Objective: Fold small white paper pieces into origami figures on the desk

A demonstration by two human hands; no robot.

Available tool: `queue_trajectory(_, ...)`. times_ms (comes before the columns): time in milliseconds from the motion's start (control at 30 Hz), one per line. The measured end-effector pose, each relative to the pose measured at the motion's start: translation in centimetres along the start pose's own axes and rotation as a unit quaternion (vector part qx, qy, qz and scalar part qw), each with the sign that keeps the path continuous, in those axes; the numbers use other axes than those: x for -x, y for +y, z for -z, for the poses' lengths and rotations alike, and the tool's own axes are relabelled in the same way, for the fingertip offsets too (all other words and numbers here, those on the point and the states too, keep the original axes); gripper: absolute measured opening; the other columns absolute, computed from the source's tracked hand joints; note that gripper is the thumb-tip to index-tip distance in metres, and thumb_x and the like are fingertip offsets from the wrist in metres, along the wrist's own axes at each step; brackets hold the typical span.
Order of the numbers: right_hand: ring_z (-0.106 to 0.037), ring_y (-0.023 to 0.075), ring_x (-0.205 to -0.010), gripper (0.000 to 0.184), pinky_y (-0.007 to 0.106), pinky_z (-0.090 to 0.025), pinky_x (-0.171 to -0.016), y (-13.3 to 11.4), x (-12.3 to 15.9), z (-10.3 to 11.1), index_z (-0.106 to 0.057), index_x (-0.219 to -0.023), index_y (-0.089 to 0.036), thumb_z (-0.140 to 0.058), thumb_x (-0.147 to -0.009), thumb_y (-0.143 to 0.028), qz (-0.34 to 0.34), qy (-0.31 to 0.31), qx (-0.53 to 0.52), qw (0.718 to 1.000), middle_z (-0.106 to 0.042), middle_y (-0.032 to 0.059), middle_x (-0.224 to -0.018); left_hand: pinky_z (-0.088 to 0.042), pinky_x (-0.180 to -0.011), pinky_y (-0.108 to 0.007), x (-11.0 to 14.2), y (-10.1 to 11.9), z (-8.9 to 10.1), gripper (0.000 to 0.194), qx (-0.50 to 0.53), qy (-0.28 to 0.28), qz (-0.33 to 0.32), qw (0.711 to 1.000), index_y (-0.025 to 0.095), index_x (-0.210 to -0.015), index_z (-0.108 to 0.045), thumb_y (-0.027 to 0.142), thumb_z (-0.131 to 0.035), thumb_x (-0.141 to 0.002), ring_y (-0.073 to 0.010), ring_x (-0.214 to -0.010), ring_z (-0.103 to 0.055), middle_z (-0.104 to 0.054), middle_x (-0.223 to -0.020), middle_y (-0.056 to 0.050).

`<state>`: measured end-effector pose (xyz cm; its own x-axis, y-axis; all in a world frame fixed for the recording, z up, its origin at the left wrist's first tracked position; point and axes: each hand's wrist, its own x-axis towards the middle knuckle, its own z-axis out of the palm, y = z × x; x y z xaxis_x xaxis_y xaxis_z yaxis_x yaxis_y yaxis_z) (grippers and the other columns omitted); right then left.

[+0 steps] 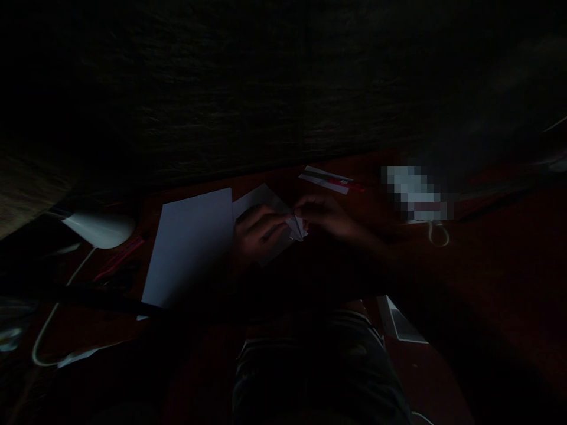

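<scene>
The scene is very dark. Both hands meet over a small folded piece of white paper (297, 228) on a dark red surface. My left hand (257, 231) lies on the paper with fingers curled, pinching its left side. My right hand (325, 215) pinches the paper's upper right corner. Under and behind the hands lies another white sheet (259, 198), partly hidden.
A larger white sheet (190, 254) lies to the left. A white rounded object (100, 229) with a white cable (48, 330) sits at far left beside red items (119, 262). A white and red strip (330, 180) lies behind. White paper (401, 324) lies at lower right.
</scene>
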<state>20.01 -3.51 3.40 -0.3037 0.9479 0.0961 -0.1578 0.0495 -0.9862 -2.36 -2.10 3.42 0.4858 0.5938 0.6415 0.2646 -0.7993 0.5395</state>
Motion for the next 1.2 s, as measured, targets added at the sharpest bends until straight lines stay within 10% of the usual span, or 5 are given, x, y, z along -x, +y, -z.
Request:
queue_trajectory(433,-0.056,0.0093,-0.058,0.032,0.024,-0.048,-0.057,0.0,0.2,-0.1,-0.069,-0.082,-0.018,-0.086,-0.080,-0.045,0.035,-0.007,0.017,0.999,-0.065,-0.0029,-0.069,-0.052,-0.072,-0.031,-0.4,-0.2,0.4,0.009,-0.201,0.046,-0.194,0.959,0.025,-0.105,-0.076,0.024,-0.072,-0.097,-0.0167,-0.079,-0.065,-0.070,-0.090,-0.002)
queue_trajectory(1200,-0.059,0.0090,-0.057,0.040,0.024,-0.052,-0.055,-0.1,0.3,-0.2,-0.069,-0.083,-0.018,-0.091,-0.074,-0.050,0.073,0.035,0.028,0.996,-0.068,-0.0024,-0.074,-0.057,-0.075,-0.032,-0.3,1.0,0.1,0.018,-0.099,0.014,-0.110,0.989,0.019,-0.111,-0.071,0.020,-0.062,-0.096,-0.0193,-0.088,-0.068,-0.069,-0.099,-0.006)
